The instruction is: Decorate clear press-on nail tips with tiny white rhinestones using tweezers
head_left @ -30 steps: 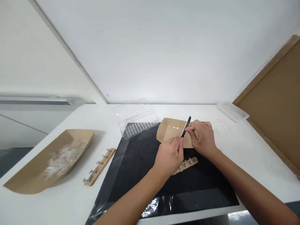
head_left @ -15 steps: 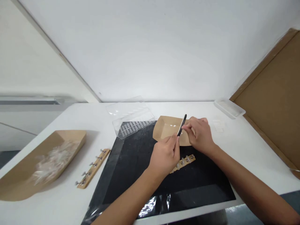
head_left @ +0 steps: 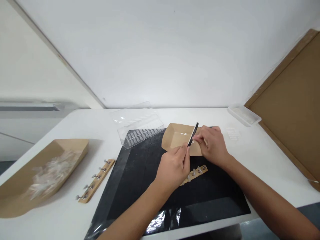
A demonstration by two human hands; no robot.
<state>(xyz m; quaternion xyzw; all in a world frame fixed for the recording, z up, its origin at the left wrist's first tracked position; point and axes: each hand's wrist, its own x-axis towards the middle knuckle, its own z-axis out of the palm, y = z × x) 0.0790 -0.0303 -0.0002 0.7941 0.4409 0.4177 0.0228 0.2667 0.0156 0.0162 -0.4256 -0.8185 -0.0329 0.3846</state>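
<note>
My left hand [head_left: 174, 165] is closed around the lower end of a slim nail file [head_left: 193, 134], black with a pale side, which points up and away. Against the file's right side, my right hand [head_left: 213, 144] is pinched. Whatever sits between its fingertips is too small to make out. Both hands are above the near edge of a small brown paper tray [head_left: 169, 136] with a few small white pieces [head_left: 185, 134] in it. Partly hidden by my left hand, a wooden strip [head_left: 200, 170] with small clips and clear nail tips lies on the black mat [head_left: 220, 190].
A clear plastic case [head_left: 125, 133] of nail tips lies open at the mat's back left. Leftward are a second wooden strip [head_left: 96, 182] with metal clips and a large paper tray [head_left: 72, 142] of clear pieces. A translucent box [head_left: 244, 115] stands back right beside brown cardboard [head_left: 290, 110].
The view has shifted slightly, so the things on the left appear a little farther left. Both hands keep their hold, with the right fingertips slightly lower along the file.
</note>
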